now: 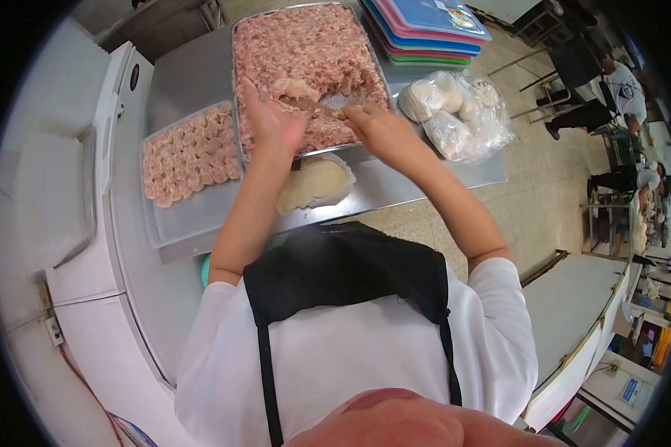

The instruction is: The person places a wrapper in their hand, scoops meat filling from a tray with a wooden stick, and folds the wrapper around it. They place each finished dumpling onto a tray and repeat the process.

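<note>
My left hand (278, 127) is turned palm up over the front of a large metal tray (236, 97) of pinkish ground meat. A dumpling wrapper with meat on it (297, 91) rests on its fingers, with the thumb standing apart. My right hand (379, 132) grips the handle of a thin spatula-like tool (331, 112), whose tip reaches towards the wrapper. Its exact shape is hard to make out. Beside the right hand's side of the tray, the meat is dug out down to the metal. Just below the tray lies a stack of pale round wrappers (317, 183).
Left of the meat, a plastic tray (190, 216) holds rows of filled dumplings (190, 153). A clear bag of pale rounds (455, 112) and stacked coloured trays (432, 30) stand on the right. A white freezer (89, 283) borders the left; other people (625, 89) are far right.
</note>
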A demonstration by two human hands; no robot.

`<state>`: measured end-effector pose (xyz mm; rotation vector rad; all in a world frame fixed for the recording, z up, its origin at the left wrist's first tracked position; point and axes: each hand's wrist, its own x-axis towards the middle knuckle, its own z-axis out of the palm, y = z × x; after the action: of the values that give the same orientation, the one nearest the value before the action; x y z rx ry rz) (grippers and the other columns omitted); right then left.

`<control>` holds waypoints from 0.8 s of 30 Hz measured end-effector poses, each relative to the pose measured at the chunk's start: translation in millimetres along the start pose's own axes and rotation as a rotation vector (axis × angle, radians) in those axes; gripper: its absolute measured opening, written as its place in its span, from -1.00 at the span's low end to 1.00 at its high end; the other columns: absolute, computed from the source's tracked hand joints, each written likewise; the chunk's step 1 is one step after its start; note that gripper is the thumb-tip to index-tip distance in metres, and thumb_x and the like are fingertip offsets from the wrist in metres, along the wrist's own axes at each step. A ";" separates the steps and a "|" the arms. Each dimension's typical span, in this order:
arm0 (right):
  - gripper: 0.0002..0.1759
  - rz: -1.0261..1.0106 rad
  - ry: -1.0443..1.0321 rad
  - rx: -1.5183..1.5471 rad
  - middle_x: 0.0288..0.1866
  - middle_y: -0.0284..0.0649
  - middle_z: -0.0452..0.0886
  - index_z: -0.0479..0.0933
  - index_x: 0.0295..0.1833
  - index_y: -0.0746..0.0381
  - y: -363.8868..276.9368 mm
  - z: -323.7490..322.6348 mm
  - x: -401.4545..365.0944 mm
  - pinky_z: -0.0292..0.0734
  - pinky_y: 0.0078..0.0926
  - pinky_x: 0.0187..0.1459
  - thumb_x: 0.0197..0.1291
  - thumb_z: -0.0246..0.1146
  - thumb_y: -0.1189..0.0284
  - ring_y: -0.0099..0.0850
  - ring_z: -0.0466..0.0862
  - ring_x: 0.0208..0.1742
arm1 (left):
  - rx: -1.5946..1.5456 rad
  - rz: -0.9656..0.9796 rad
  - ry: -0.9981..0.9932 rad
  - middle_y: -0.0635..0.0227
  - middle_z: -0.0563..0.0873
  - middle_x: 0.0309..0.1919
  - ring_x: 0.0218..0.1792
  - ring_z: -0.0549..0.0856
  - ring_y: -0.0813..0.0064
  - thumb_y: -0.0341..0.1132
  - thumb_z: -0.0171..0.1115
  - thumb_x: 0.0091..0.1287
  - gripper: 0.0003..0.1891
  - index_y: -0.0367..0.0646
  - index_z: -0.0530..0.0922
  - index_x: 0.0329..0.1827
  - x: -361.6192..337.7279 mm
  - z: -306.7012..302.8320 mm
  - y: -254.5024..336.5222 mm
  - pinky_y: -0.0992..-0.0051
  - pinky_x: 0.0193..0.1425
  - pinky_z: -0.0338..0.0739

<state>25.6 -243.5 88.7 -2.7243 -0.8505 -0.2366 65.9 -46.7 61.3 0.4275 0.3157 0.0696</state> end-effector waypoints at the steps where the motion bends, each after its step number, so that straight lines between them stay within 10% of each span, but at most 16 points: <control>1: -0.76 0.011 -0.066 -0.045 -0.22 -0.10 0.63 0.53 0.03 0.16 7.1 -3.1 1.6 0.57 -0.16 -0.27 0.28 0.14 0.37 -0.07 0.66 -0.27 | 0.004 -0.018 0.042 -0.04 0.46 0.15 0.16 0.47 0.03 0.36 -0.09 0.31 -0.26 -0.20 0.36 0.16 -8.5 9.5 1.6 0.04 0.34 0.32; 13: -0.64 -0.031 0.040 0.515 -0.34 -0.08 0.64 0.58 0.00 0.33 52.3 -27.9 13.6 0.49 -0.36 -0.25 0.39 0.11 0.25 -0.25 0.63 -0.33 | -0.097 0.089 -0.162 0.04 0.38 0.29 0.32 0.39 0.06 -0.09 0.25 0.29 -0.50 -0.15 0.39 0.21 -12.9 5.5 2.3 -0.02 0.34 0.36; 16: -0.62 0.030 -0.106 0.757 -0.46 -0.24 0.54 0.59 0.04 0.29 70.4 -28.9 9.0 0.45 -0.49 -0.32 0.41 0.10 0.20 -0.47 0.53 -0.41 | 0.624 0.091 -0.383 0.17 0.48 0.21 0.28 0.46 0.15 -0.34 0.27 0.28 -0.56 -0.11 0.43 0.22 -30.2 10.1 5.7 0.14 0.33 0.42; 19: -0.60 0.040 -0.372 0.774 -0.52 -0.37 0.43 0.60 0.08 0.25 71.4 -53.8 3.3 0.41 -0.58 -0.37 0.41 0.11 0.16 -0.58 0.43 -0.44 | 1.299 0.686 -0.478 0.26 0.58 0.15 0.17 0.58 0.32 -0.48 0.31 0.21 -0.49 -0.14 0.44 0.26 -31.6 19.8 -1.1 0.32 0.27 0.46; 24: -0.63 0.088 -0.464 0.800 -0.50 -0.24 0.52 0.59 0.10 0.24 77.9 -43.1 -5.6 0.46 -0.46 -0.33 0.38 0.14 0.22 -0.45 0.49 -0.45 | 1.574 0.330 -0.794 0.24 0.65 0.09 0.12 0.62 0.42 -0.37 0.33 0.22 -0.60 -0.19 0.56 0.14 -34.8 30.2 18.0 0.44 0.26 0.44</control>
<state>62.8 -321.2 111.7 -2.0501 -0.7137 0.6432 42.4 -47.0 104.8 1.9954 -0.5857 -0.0476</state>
